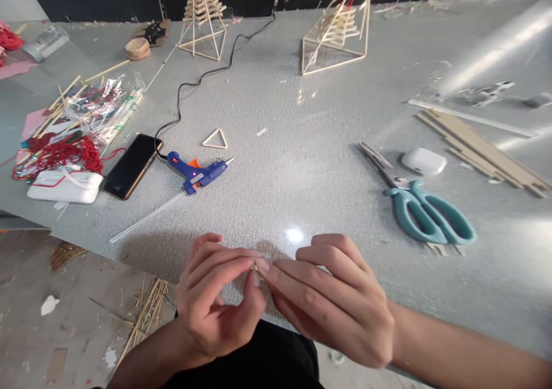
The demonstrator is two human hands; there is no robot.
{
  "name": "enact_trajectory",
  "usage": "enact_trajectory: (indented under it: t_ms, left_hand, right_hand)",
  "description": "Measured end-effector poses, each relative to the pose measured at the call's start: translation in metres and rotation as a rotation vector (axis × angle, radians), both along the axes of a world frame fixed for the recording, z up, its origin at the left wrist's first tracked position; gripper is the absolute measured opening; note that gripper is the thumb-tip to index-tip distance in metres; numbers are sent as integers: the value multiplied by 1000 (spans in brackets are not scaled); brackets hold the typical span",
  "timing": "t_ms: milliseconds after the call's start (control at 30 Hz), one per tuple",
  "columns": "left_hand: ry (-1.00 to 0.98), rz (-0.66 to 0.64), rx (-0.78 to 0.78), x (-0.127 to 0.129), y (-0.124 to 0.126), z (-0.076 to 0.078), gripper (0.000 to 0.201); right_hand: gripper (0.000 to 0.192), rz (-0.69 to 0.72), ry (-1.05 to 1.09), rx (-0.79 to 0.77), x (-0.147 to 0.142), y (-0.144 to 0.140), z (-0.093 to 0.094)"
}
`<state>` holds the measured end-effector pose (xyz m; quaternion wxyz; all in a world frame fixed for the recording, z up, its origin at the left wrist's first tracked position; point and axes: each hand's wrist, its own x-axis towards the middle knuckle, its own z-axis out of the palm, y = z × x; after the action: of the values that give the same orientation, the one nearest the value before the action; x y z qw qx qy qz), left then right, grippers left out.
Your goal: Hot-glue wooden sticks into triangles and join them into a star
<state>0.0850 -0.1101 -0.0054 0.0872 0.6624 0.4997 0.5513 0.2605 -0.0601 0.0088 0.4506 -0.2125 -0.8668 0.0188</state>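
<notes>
Pinching something tiny between both sets of fingertips is all I can make out at the near edge of the table (302, 193): my left hand (215, 302) and right hand (332, 302) meet tip to tip, fingers curled closed on a small pale stick piece (254, 267) that is mostly hidden, so I cannot tell its shape. Judging by what lies around, the work looks partly done — two stick pyramids (202, 18) (338, 29) stand at the far side and a small glued triangle (215, 140) lies flat near the blue glue gun (196, 172). The gun rests untouched beside a phone (131, 166). Teal scissors (422, 208) lie to the right, well apart from my hands, with loose wooden strips (478, 147) beyond — material I'd judge not yet used.
</notes>
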Motion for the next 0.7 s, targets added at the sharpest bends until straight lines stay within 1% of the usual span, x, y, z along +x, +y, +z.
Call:
enact_trajectory:
  t_ms: [100,233,367,500,600,667,700]
  left_hand:
    - [76,29,62,-3,2,1,36]
    - [65,32,52,-4,1,3,36]
    - [38,-4,29,-5,-1,3,38]
    - [82,-63,37,-10,-4,3,43]
    - [63,-139,23,-15,-7,5,49]
    - [-29,-158,-42,-18,-10,7,48]
    - [-99,-157,-103,-19,-11,9,45]
  right_hand:
    - [22,11,4,-35,-1,0,-1]
    - [26,35,20,-108,-1,-1,1]
    - [28,78,55,-206,0,0,6]
    - [28,105,81,-264,1,1,7]
    - [25,96,77,-221,3,3,3]
    - [20,74,58,-127,6,4,2]
    - [17,66,34,-69,8,4,3]
